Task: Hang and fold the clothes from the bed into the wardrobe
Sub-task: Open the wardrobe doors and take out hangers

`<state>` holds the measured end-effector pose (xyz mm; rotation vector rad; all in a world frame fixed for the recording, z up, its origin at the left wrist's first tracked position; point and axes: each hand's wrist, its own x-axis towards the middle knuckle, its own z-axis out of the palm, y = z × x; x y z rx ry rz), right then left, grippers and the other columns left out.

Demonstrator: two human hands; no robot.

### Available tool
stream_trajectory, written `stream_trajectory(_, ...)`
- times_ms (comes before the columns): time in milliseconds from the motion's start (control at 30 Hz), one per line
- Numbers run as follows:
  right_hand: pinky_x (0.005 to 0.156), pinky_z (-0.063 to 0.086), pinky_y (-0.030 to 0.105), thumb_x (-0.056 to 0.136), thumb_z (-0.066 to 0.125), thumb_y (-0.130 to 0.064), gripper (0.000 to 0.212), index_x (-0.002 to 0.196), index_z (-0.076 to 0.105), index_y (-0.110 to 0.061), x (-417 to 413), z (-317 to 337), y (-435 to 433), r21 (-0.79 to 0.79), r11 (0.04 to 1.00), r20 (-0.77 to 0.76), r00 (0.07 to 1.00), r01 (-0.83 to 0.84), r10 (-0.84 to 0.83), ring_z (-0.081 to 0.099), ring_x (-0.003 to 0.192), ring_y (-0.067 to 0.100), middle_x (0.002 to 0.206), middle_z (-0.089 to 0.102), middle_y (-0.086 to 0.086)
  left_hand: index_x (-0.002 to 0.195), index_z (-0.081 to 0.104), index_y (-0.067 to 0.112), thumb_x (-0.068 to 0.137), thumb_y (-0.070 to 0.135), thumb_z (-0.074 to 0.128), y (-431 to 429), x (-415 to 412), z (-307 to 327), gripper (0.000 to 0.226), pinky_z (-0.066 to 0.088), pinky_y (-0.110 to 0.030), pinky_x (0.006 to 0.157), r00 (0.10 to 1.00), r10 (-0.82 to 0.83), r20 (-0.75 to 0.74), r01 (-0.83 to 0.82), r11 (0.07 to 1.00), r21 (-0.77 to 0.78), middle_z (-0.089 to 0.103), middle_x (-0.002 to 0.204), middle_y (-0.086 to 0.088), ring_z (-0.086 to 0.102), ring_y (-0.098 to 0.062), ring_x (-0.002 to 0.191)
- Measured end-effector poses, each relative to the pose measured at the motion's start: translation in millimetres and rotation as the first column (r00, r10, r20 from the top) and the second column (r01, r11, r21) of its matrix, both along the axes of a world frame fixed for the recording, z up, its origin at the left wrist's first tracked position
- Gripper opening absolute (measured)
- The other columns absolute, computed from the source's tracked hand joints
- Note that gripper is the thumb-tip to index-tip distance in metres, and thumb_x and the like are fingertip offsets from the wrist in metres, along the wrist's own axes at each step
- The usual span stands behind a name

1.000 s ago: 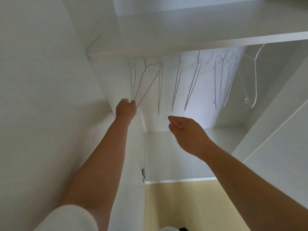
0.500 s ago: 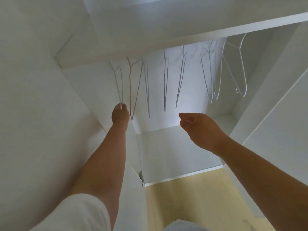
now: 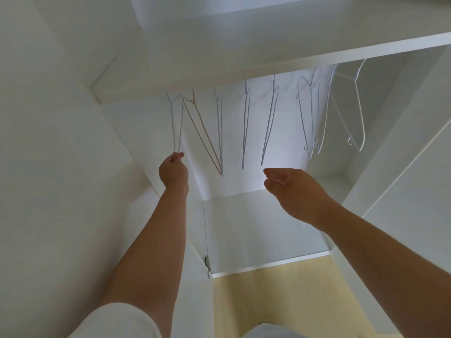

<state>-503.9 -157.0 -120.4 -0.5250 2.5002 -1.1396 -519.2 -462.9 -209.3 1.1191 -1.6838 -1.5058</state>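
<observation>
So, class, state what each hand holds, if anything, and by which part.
The left hand pinches the leftmost white wire hanger at its lowest corner; the right hand holds nothing.

Soft, cool, diffuse light is spread evenly over the scene, and no hard shadows are cast. The brightest patch is seen low on the white laminate back panel of the wardrobe (image 3: 285,147), close to blown out, while the broad face of the white flat shelf board (image 3: 219,57) is left greyer. The thin pale wire hangers (image 3: 245,128) are barely separated from the white behind them — contrast is low. Straight edges are splayed and bent toward the frame borders by the wide lens. The white fabric sleeve (image 3: 114,320) at the bottom edge is rendered soft.
</observation>
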Motion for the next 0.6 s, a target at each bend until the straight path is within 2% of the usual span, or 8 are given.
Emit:
stream_trajectory(133, 0.103, 0.027, 0.014, 0.103, 0.053, -0.029, 0.041, 0.145, 0.055, -0.026, 6, -2, 2, -0.015, 1.0, 0.018, 1.0, -0.017, 0.017, 0.05, 0.134, 0.006, 0.147, 0.055, -0.011, 0.107, 0.076, 0.015, 0.105, 0.029, 0.041, 9, 11, 2, 0.038, 0.053, -0.042, 0.102, 1.0, 0.015, 0.014, -0.014, 0.999, -0.033, 0.072, 0.118, -0.004, 0.066, -0.024, 0.113)
stream_trajectory(267, 0.107, 0.029, 0.016, 0.103, 0.054, -0.028, 0.042, 0.145, 0.054, -0.025, 16, -3, 7, -0.043, 0.998, 0.044, 0.998, -0.045, 0.046, 0.05, 0.135, 0.006, 0.147, 0.055, -0.01, 0.107, 0.077, 0.015, 0.105, 0.028, 0.042, 27, 32, 0, 0.037, 0.053, -0.045, 0.102, 0.998, 0.06, 0.033, -0.058, 0.997, -0.041, 0.073, 0.115, -0.009, 0.067, -0.028, 0.113)
stream_trajectory(467, 0.111, 0.03, 0.02, 0.103, 0.054, -0.028, 0.043, 0.146, 0.053, -0.023, 37, -3, 22, -0.06, 0.991, 0.082, 0.989, -0.118, 0.123, 0.048, 0.138, 0.008, 0.15, 0.052, -0.008, 0.099, 0.077, 0.021, 0.104, 0.032, 0.043, 64, 73, 7, 0.036, 0.054, -0.046, 0.1, 0.991, 0.11, 0.076, -0.108, 0.994, -0.036, 0.075, 0.11, -0.008, 0.069, -0.025, 0.109)
stream_trajectory(600, 0.114, 0.03, 0.023, 0.104, 0.053, -0.028, 0.043, 0.146, 0.053, -0.022, 54, 0, 39, -0.064, 0.98, 0.074, 0.979, -0.186, 0.191, 0.047, 0.139, 0.01, 0.15, 0.052, -0.006, 0.105, 0.075, 0.02, 0.104, 0.033, 0.038, 96, 110, 20, 0.039, 0.055, -0.047, 0.097, 0.986, 0.093, 0.139, -0.071, 0.985, -0.155, 0.074, 0.109, -0.005, 0.071, -0.027, 0.104)
